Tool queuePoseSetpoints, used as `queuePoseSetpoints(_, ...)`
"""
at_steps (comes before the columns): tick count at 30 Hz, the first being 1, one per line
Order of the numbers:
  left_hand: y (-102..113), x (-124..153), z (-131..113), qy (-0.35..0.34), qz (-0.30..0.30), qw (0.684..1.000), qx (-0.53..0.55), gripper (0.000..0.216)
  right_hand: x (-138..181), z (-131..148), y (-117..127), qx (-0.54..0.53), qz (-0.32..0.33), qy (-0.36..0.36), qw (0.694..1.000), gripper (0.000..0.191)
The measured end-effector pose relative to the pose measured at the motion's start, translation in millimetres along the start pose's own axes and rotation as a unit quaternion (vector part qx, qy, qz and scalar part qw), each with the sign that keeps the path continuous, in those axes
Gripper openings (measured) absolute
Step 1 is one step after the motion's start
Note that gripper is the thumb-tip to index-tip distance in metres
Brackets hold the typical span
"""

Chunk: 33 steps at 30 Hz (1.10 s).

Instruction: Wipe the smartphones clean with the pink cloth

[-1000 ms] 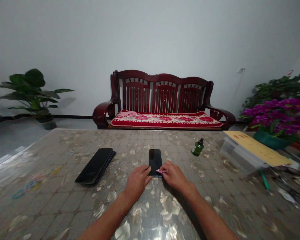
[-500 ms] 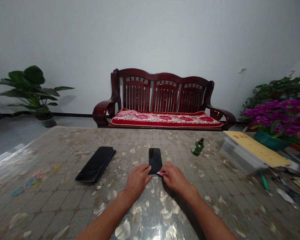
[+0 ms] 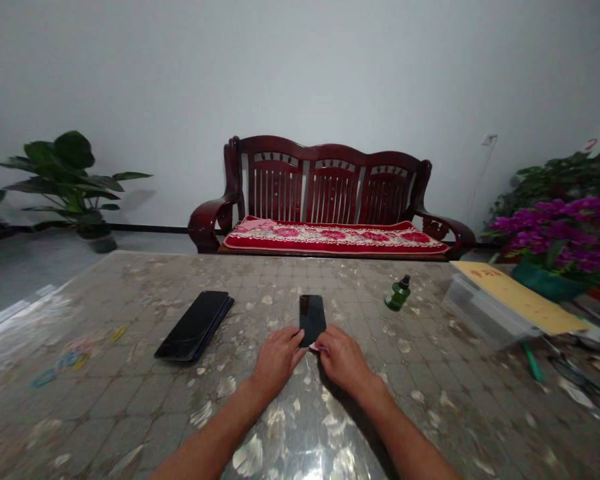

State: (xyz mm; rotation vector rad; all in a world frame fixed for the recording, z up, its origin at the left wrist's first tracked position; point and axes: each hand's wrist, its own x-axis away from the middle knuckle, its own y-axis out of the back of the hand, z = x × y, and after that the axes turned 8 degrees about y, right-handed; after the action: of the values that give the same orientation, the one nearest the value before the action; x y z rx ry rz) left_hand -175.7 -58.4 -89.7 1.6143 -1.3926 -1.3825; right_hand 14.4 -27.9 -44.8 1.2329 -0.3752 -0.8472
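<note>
Smartphone (image 3: 312,319), dark and glossy, lay flat on the counter (image 3: 170,413), straight ahead of the person and between the two hands. The left hand (image 3: 276,359) had its fingers drawn fairly close at the near left corner, with the index fingertip touching the edge; whether they gripped or merely steadied it, I could not tell. The right hand (image 3: 343,359) had its fingers pinching a small pink cloth (image 3: 317,347) against the near right corner.

In handling, the phone was likely light, rigid and thin, with a slick face that offered fingertips little purchase and glass that a drop or hard knock might crack. The long side edges looked the surest hold, with thumb and fingers opposed around the middle. Pressing one corner alone could pivot it on the smooth covering. The cloth looked soft and limp, best held bunched close to the fingertips.
</note>
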Motion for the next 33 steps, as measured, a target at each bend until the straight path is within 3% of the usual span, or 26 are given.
queuePoseSetpoints(5,-1.9,-0.4,0.8,-0.001,0.01,1.0,-0.008,0.033,-2.8,-9.0,6.7,0.038,-0.01,-0.054,0.998,0.02)
queuePoseSetpoints(13,-5.2,1.4,3.7,-0.001,0.002,1.0,0.01,0.03,-8.8,11.7,-10.3,0.032,-0.017,0.006,0.999,0.021)
queuePoseSetpoints(20,-4.0,1.6,2.6,0.0,-0.003,1.0,0.011,0.03,-6.4,1.5,-9.9,0.037,-0.06,-0.059,0.996,0.018)
queuePoseSetpoints(27,-5.4,1.7,3.2,0.002,-0.004,1.0,0.018,0.03,-9.9,14.1,-20.1,0.031,-0.058,0.001,0.998,0.02)
queuePoseSetpoints(33,-5.2,1.8,3.2,0.003,-0.005,1.0,0.021,0.029,-8.9,-9.2,-16.6,0.034,-0.112,-0.098,0.988,0.018)
